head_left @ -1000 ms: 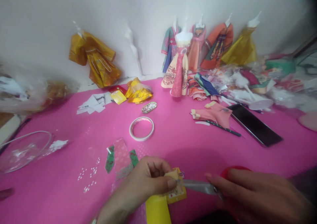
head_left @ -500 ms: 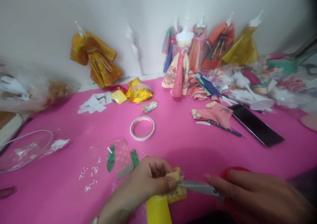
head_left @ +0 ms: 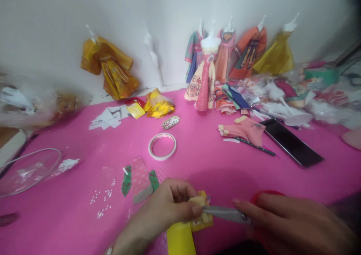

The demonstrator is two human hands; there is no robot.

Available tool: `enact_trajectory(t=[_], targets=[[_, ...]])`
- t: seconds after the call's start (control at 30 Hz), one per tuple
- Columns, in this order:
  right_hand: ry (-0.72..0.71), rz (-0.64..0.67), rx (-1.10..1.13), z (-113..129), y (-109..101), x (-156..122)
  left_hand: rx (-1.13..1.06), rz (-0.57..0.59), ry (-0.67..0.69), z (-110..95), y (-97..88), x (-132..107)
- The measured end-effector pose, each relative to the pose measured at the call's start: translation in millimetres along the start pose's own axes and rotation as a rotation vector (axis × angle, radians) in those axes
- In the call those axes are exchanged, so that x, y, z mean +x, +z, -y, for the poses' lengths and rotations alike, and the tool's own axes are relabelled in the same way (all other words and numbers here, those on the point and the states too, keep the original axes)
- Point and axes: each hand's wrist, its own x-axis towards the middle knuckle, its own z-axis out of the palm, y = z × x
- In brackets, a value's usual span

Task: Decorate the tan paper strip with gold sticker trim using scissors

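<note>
My left hand [head_left: 163, 210] is closed, pinching a small yellow paper piece [head_left: 201, 211] near the front edge of the pink table mat [head_left: 197, 165]. My right hand [head_left: 287, 221] grips red-handled scissors [head_left: 225, 213], whose metal blades point left and touch the paper at my left thumb. A yellow strip [head_left: 180, 238] lies just below my left hand. A pink and green paper garment piece [head_left: 138, 180] lies to the upper left of that hand.
A roll of tape [head_left: 162, 146] lies mid-table. A black phone [head_left: 290, 142], a pencil [head_left: 251, 145] and a pink paper garment [head_left: 242, 129] lie at right. Paper-dressed doll stands [head_left: 204, 71] line the wall. A clear bowl [head_left: 25, 170] sits far left, small beads [head_left: 103, 200] nearby.
</note>
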Motion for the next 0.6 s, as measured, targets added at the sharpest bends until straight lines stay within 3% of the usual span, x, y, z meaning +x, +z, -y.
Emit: enact_trajectory(t=[0.17, 0.43, 0.6], targets=[[0.01, -0.005, -0.008, 1.3, -0.7, -0.4, -0.044, 0.062, 0.009, -1.6, 1.5, 0.0], [0.047, -0.042, 0.04, 4.5, -6.0, 5.2, -0.001, 0.018, 0.057, 4.2, 0.2, 5.4], [0.254, -0.057, 0.292, -2.3, -4.6, -1.7, -0.019, -0.021, 0.051, 3.7, -0.6, 6.3]])
